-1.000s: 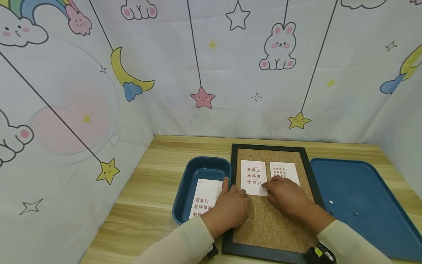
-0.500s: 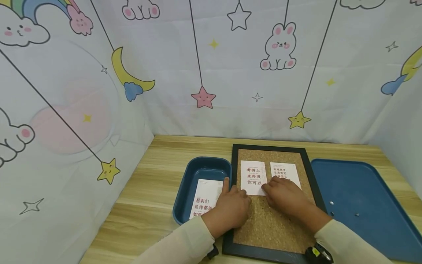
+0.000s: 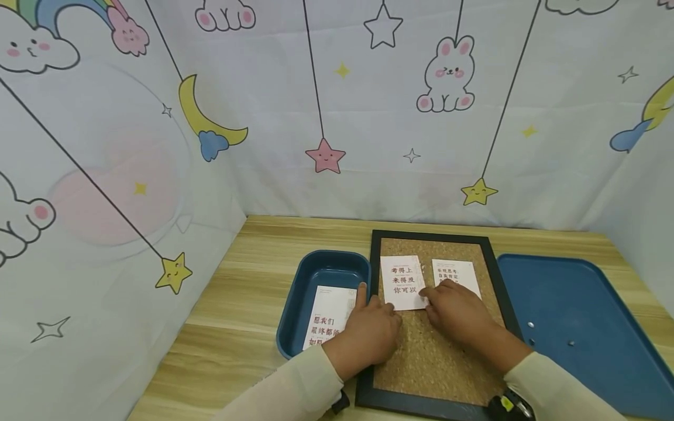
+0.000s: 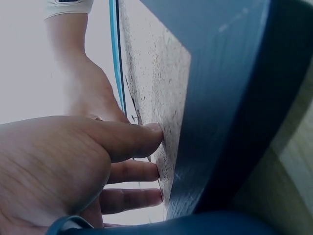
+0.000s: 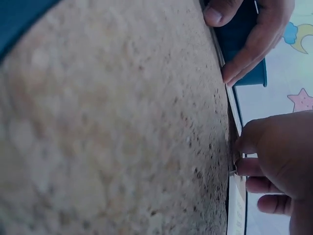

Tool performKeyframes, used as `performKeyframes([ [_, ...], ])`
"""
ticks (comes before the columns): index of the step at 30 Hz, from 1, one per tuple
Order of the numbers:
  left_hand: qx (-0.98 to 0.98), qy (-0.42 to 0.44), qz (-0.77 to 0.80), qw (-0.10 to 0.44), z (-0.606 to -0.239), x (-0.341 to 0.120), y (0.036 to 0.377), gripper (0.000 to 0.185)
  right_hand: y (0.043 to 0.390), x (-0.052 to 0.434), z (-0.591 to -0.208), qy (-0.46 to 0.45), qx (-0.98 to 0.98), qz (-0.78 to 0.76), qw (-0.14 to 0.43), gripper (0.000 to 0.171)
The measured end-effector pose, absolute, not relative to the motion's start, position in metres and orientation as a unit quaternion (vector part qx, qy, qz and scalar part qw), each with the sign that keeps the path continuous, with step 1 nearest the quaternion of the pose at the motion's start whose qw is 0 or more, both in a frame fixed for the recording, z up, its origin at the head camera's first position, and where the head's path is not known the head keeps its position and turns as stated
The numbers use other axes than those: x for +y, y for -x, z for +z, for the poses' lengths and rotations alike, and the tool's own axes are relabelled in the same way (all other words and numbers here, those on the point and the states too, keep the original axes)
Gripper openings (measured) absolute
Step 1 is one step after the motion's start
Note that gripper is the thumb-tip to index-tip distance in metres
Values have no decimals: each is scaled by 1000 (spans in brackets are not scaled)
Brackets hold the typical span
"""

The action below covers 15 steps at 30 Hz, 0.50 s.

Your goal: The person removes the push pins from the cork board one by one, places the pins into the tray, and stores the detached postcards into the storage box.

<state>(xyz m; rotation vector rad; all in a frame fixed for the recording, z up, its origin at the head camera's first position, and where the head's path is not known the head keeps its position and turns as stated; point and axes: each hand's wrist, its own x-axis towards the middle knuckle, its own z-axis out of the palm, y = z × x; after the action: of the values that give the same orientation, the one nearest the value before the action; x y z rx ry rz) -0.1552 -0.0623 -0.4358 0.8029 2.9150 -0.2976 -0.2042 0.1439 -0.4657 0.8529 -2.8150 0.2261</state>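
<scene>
My right hand (image 3: 458,310) pinches a small metal thumbtack (image 5: 232,173) between thumb and fingertip, at the lower right corner of a white card (image 3: 402,275) with red characters. Its thin point faces the cork board (image 3: 421,362); whether it has gone in cannot be told. At the card's lower left corner, my left hand (image 3: 368,330) rests with fairly straight fingers (image 4: 132,198) touching the board. A second card (image 3: 455,272) lies on the cork to the right, partly behind my right hand.
A blue bin (image 3: 288,318) left of the black-framed board holds another printed card (image 3: 326,310), partly covered by my left hand. On the right, a flat blue tray (image 3: 558,286) carries small metal tacks (image 3: 571,343). A patterned white cloth (image 3: 368,193) stands behind the table.
The left card has shifted slightly left and tilted, its top leaning left. The right hand has moved a little with its corner; the left hand stays in place.
</scene>
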Motion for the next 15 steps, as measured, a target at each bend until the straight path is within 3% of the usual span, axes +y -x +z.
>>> performKeyframes([
  [11, 958, -260, -104, 57, -436, -62, 157, 38, 213, 139, -455, -53, -859, 498, -108, 29],
  [15, 958, -260, -103, 57, -436, -61, 157, 37, 214, 140, -454, 0, -794, 586, -162, 32],
])
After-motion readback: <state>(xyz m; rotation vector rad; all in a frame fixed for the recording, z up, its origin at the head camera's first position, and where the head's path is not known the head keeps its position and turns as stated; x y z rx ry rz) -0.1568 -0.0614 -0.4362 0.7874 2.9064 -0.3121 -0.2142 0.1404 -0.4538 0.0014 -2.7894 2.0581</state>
